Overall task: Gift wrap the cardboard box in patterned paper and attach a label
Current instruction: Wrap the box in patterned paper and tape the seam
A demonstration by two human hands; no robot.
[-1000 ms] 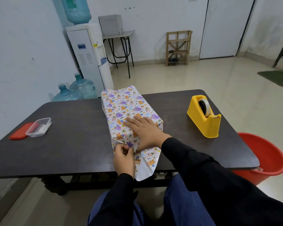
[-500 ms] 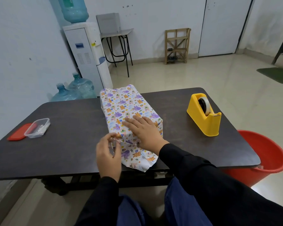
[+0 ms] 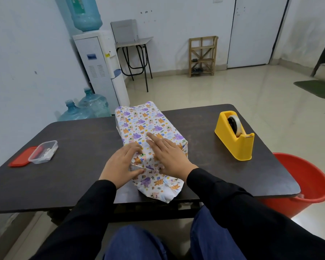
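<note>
The box wrapped in patterned paper [image 3: 146,126] lies lengthwise on the dark table [image 3: 83,147], its near end with loose folded paper reaching the front edge. My right hand [image 3: 169,154] lies flat on the near top of the box, holding the paper down. My left hand [image 3: 122,164] rests on the box's left near corner with fingers stretched over the paper. A short clear tape strip [image 3: 144,167] runs from under my left hand towards my right thumb, across the paper's fold.
A yellow tape dispenser [image 3: 235,136] stands on the table's right side. A clear plastic tub [image 3: 43,152] and its red lid [image 3: 20,159] sit at the left. A red bucket [image 3: 304,184] stands on the floor right of the table.
My left hand rose from the box's near end face to its top left corner, carrying the tape strip onto the fold. The right hand stayed pressed on the paper.
</note>
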